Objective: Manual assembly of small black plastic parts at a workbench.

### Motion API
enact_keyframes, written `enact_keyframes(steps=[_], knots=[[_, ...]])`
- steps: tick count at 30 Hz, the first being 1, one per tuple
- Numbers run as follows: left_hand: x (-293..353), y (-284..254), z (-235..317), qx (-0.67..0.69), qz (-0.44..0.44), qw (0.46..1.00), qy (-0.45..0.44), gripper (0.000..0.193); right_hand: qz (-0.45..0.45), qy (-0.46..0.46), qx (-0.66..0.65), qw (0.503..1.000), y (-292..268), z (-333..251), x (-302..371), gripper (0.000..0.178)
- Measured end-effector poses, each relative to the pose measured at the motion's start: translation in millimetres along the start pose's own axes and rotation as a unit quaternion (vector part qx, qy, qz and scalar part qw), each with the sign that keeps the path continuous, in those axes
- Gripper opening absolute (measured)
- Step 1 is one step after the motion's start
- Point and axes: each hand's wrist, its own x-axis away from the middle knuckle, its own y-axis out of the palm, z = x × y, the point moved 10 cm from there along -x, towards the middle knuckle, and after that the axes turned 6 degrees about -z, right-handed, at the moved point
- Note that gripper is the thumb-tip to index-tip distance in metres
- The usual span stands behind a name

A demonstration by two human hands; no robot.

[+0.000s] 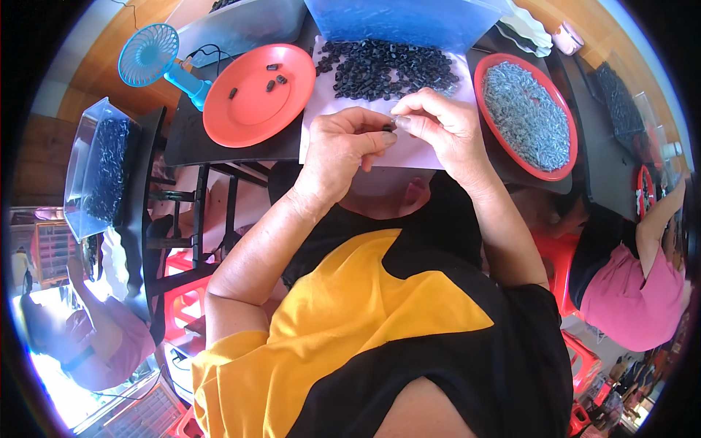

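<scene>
My left hand (337, 150) is closed, with a small black plastic piece (389, 128) pinched between thumb and fingers. Close against it, my right hand (451, 133) is also closed in a pinch; a tiny pale glint shows at its fingertips, too small to name. Both hands meet above a pale pink sheet (328, 102). Beyond them on the sheet lies a pile of small black plastic pieces (394, 67). To the right, a red oval plate (572, 150) is filled with slim silvery pins (527, 117). Several black pieces lie apart on the red plate (252, 109) to the left.
A blue-tinted plastic bin (401, 23) stands behind the pile. At the far left are a small blue fan (150, 57) and a see-through bin of dark pieces (106, 171). Another person in pink (628, 296) sits at the right, and one more person (109, 336) at the left.
</scene>
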Motion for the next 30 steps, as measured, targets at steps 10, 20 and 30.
enact_keyframes(steps=[10, 20, 30], knots=[[2, 5, -2, 0.05, -0.055, 0.995, -0.064, 0.021, -0.059, -0.006, -0.009, 0.998, 5, -7, -3, 0.011], [3, 1, -23, 0.192, -0.021, 0.974, -0.115, 0.023, -0.019, -0.12, 0.115, 0.986, 9, -34, 11, 0.027], [-1, 9, -8, 0.164, -0.039, 0.983, -0.075, 0.019, 0.038, -0.125, 0.12, 0.984, -3, -37, 13, 0.022]])
